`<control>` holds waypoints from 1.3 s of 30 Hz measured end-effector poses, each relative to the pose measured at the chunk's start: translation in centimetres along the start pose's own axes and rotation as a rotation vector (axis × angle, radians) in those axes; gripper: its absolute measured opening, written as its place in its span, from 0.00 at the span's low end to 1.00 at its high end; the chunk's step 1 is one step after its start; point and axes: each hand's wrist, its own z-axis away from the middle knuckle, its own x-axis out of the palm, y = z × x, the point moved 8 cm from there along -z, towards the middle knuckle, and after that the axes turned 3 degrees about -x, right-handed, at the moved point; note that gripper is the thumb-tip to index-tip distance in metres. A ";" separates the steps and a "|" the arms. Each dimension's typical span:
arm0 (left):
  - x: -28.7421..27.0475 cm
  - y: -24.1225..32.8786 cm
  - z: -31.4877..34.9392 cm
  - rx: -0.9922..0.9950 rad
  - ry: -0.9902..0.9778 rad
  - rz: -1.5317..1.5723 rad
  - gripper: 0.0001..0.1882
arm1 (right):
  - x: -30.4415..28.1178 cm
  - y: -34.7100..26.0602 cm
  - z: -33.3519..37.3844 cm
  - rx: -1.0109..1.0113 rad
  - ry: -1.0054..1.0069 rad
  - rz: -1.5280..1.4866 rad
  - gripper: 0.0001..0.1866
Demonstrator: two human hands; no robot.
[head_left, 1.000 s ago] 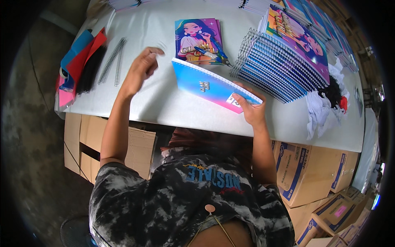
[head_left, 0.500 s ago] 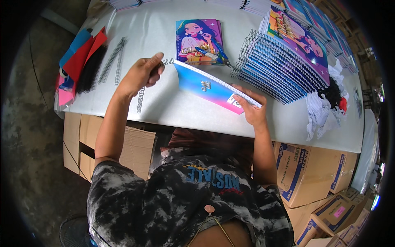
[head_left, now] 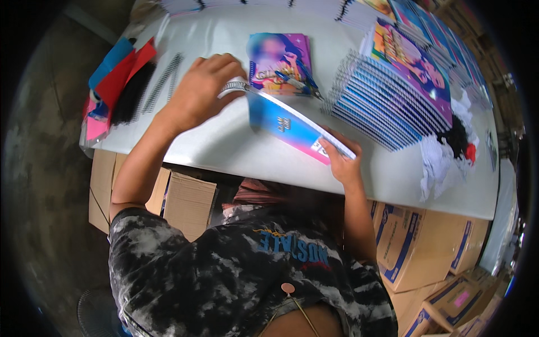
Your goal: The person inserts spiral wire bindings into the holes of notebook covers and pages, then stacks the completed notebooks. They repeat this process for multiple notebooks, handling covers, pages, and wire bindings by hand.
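- The notebook, blue fading to pink, tilts between the two hands above the table, its spine edge facing away from the person.
- The right hand holds the notebook by its right end, thumb on the cover, other fingers behind.
- The left hand curls, partly open, at the notebook's left end, fingers above and thumb below the coil; blur hides whether it grips.
- The coil reaches from the notebook's upper left corner to the left hand.
- A small pile of picture-covered books lies just beyond the notebook, with blue-handled pliers on it.
- A tall stack of coil-bound books stands to the notebook's right, near it.
- Crumpled white cloth lies farther right of the notebook.
- Loose coils lie well left of the notebook; red and blue sheets lie farther left.
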 end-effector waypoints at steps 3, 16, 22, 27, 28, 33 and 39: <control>0.7 1.1 0.5 0.105 -0.061 -0.141 0.18 | 0.2 -0.7 0.0 -0.078 -0.010 0.051 0.14; 0.1 2.0 1.3 0.099 0.252 -0.302 0.34 | 1.2 -1.3 0.2 -0.161 0.003 0.080 0.17; 10.9 2.7 7.7 0.313 0.268 -0.449 0.54 | 1.8 -1.8 1.1 -0.259 0.032 0.088 0.18; 4.8 -4.2 5.2 -0.097 0.708 -0.071 0.60 | 3.3 -4.6 0.7 -0.450 -0.091 0.060 0.14; 6.7 -2.8 5.4 -0.067 0.631 -0.028 0.60 | 3.2 -4.3 0.7 -0.445 -0.054 0.091 0.14; 6.7 2.5 6.6 0.319 0.719 -0.303 0.53 | 2.5 -3.9 1.3 -0.505 -0.023 0.175 0.14; 8.2 2.7 6.9 0.241 0.653 0.009 0.54 | 3.1 -4.3 1.5 -0.462 -0.020 0.176 0.14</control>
